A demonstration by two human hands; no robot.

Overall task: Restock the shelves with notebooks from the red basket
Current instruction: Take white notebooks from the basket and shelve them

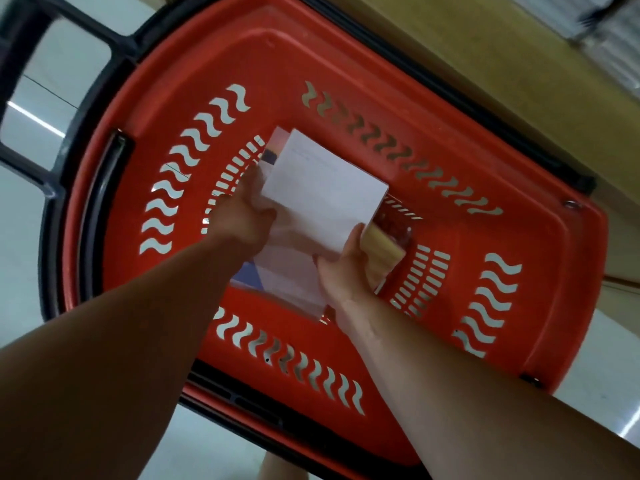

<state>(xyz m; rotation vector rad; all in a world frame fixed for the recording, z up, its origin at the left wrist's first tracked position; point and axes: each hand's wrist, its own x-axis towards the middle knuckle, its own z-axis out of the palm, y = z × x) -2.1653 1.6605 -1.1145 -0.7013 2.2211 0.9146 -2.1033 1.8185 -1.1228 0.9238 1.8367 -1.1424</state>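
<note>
I look straight down into the red basket point(363, 57), which stands on the floor. Both arms reach into it. My left hand point(242, 221) grips the left edge of a stack of notebooks point(322, 192) with a white cover on top. My right hand point(346, 271) holds the stack's near right corner, fingers curled under it. More notebooks point(284, 278), pale and bluish, lie under the lifted ones. A yellowish book point(382, 242) shows at the right, low in the basket.
The basket has a black handle frame point(24, 98) at the left and a black rim. A tan wooden shelf base point(519, 81) runs along the upper right. Pale glossy floor point(20, 258) surrounds the basket.
</note>
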